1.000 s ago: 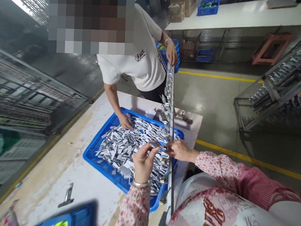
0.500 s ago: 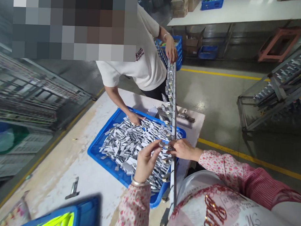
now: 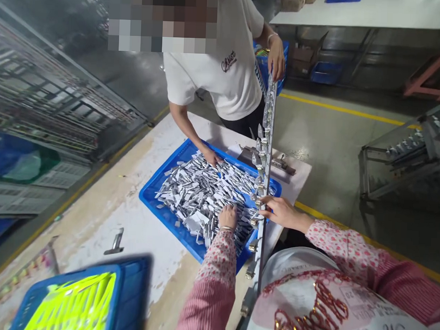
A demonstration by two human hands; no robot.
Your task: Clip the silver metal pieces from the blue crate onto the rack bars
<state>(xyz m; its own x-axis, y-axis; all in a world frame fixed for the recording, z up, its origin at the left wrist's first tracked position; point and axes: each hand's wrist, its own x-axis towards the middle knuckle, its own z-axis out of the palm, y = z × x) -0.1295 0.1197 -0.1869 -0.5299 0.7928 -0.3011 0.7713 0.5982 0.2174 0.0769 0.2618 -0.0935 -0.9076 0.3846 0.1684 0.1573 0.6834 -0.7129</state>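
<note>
The left hand (image 3: 228,216) is down in the heap of small metal pieces (image 3: 204,188), fingers curled into the pile; whether it has closed on one I cannot tell. The right hand (image 3: 281,211) rests against the long metal strip (image 3: 266,152), fingers loosely spread and its fingertips (image 3: 264,201) pinching lightly at a clip on the strip's edge, holding nothing loose.

The pieces lie in a blue tray (image 3: 157,201) at about 10 o'clock from the left hand. The strip runs from the near table edge toward 12 o'clock, its far half already lined with hung pieces.

To do this well, it seems best to lift a single piece by its end rather than scoop a handful, and to keep the right hand steadying the strip at the next free clip so the piece seats squarely.

At 12 o'clock a co-worker's hand (image 3: 211,157) also reaches into the tray, and that person's other hand (image 3: 276,58) grips the strip's far end. The tray sits on a worn white table (image 3: 106,204); a second blue tray with yellow contents (image 3: 74,304) is at 7 o'clock.
</note>
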